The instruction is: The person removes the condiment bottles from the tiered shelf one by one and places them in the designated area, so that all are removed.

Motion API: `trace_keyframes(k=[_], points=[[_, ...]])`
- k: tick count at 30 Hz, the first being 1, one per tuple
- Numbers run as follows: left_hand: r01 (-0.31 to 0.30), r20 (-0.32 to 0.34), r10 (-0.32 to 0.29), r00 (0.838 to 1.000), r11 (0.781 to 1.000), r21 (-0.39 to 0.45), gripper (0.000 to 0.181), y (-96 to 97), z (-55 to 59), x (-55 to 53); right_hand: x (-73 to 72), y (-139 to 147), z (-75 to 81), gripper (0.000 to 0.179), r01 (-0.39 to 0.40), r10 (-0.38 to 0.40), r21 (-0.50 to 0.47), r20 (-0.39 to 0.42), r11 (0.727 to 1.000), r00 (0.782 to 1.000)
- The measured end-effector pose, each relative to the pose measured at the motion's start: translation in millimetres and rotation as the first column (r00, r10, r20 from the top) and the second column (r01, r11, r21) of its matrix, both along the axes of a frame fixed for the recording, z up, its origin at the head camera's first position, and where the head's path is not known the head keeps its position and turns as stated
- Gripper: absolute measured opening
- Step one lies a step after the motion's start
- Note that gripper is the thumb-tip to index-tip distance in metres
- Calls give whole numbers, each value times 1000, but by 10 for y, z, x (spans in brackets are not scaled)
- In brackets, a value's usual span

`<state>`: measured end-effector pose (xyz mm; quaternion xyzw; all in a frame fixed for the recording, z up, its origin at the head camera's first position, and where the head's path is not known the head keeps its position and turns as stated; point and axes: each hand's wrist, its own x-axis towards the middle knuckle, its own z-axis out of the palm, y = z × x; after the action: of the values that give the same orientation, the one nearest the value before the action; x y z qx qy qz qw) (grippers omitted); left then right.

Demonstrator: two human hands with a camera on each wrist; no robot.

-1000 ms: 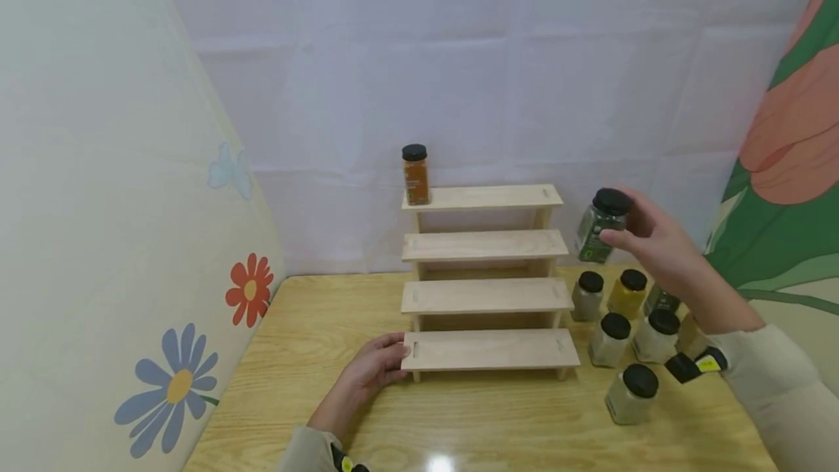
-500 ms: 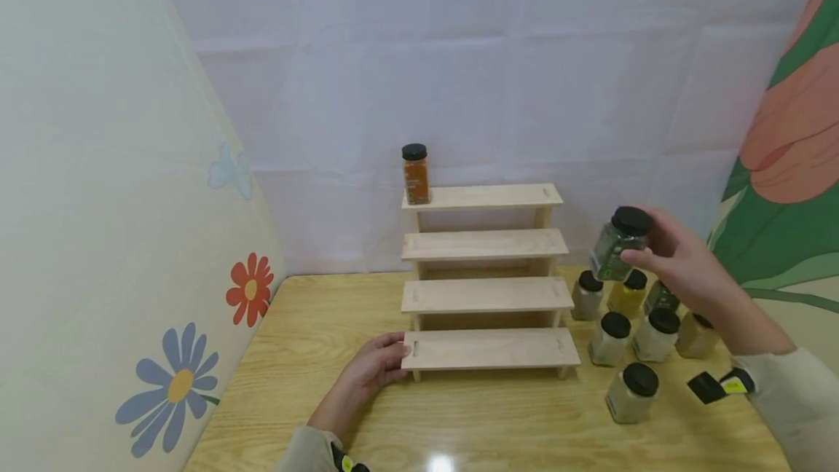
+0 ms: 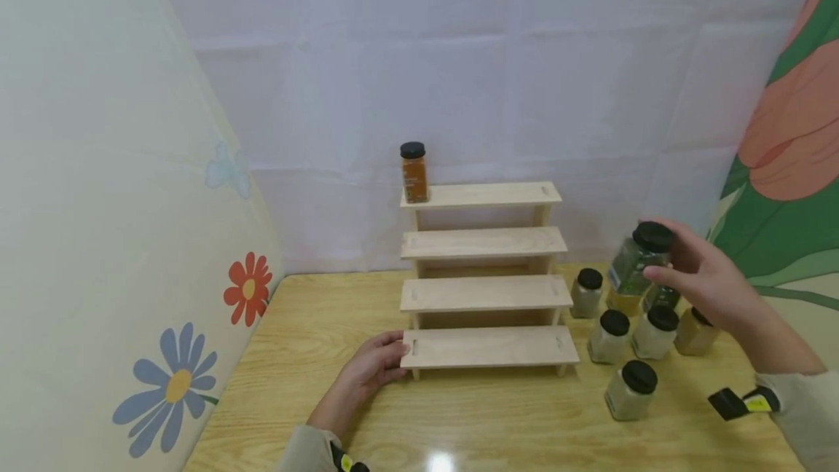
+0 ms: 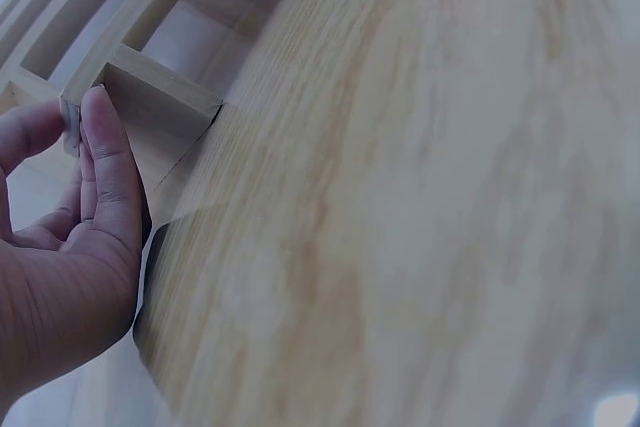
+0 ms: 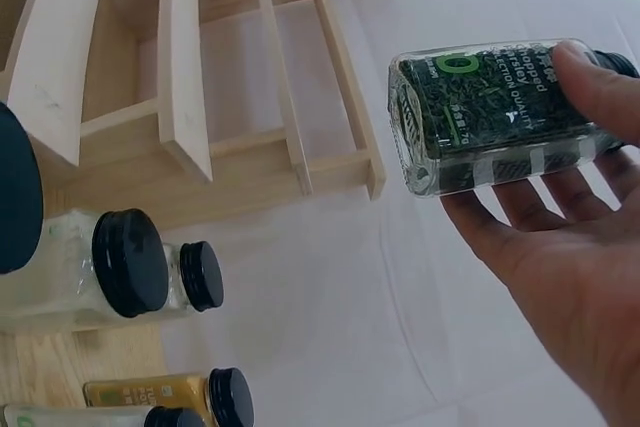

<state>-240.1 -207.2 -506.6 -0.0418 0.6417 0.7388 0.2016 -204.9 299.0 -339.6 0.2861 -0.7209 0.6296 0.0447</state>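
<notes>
A four-step wooden shelf (image 3: 488,347) stands on the table in the head view. My left hand (image 3: 372,368) pinches the left end of its lowest step, thumb and fingers on either side of the board (image 4: 70,125). In my right hand (image 3: 711,286) is a square glass jar of chopped parsley (image 5: 490,117) with a black lid, held in the air right of the shelf. Thumb and fingers grip it near the lid, and it tilts slightly. A jar of orange spice (image 3: 414,184) stands upright at the left end of the top step.
Several black-lidded spice jars stand right of the shelf, among them a grey one (image 3: 586,299), a pale one (image 3: 631,393) nearest the front and a brown one (image 3: 695,335). The held jar partly covers a yellow one (image 3: 624,303). A white cloth (image 3: 354,108) hangs behind.
My right hand has moved right and downward with the parsley jar, away from the shelf and over the back jars. My left hand has stayed at the lowest step.
</notes>
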Motion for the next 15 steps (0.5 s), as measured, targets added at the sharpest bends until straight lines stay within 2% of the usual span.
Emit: trace_keyframes(k=[10,15], points=[[8,14,-8,1000,1000,10,57,-9,15,-12,60,160,-110,67,-65,64,-39,-18,997,998],[8,17,-8,1000,1000,16,54,-4,3,-22,111,238,-185,68,-38,38,-28,-23,999,999]])
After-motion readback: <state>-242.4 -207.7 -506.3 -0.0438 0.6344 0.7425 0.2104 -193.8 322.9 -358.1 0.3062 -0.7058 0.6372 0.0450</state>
